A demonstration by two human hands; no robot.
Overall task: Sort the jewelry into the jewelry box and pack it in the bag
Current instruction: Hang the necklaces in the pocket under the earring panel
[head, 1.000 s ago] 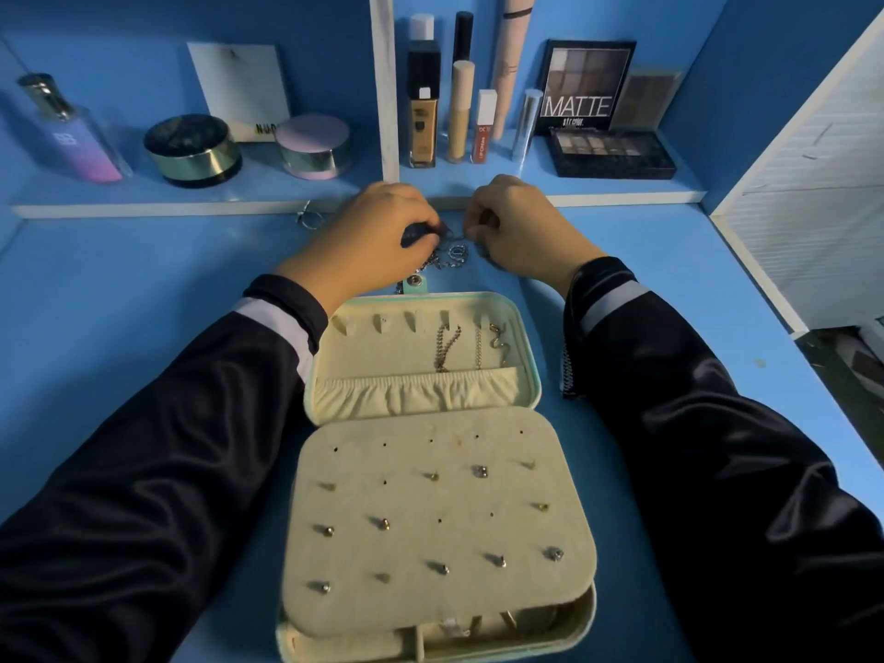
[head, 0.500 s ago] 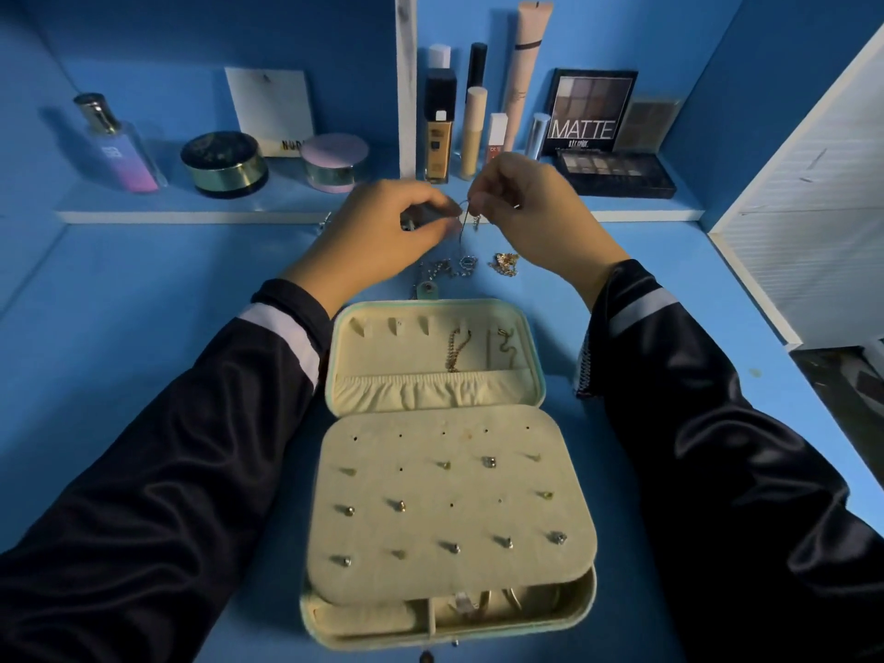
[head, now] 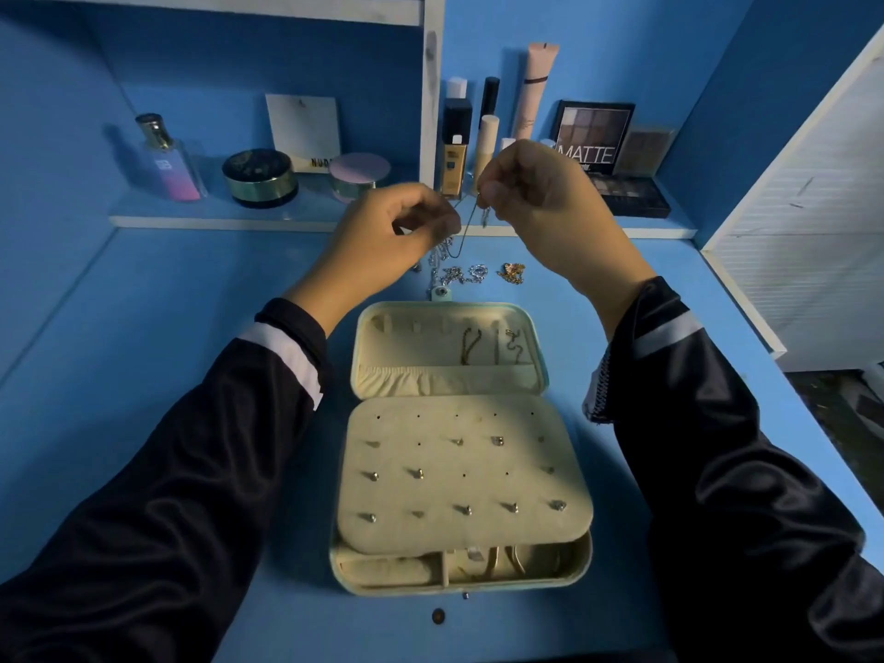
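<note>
Item: chain (head: 465,234), pinched by fingers of my left hand (head: 402,232) and right hand (head: 535,193); risk: loop hanging below fingers may snag loose jewelry (head: 461,274).

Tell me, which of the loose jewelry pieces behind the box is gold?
The rightmost piece, set slightly apart; the silver chains and ring to its left are pale, not yellow.

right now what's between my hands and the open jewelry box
In the head view, loose jewelry lies there: a tangle of silver chains and a small gold piece. Left hand and right hand pinch a thin chain above.
</note>
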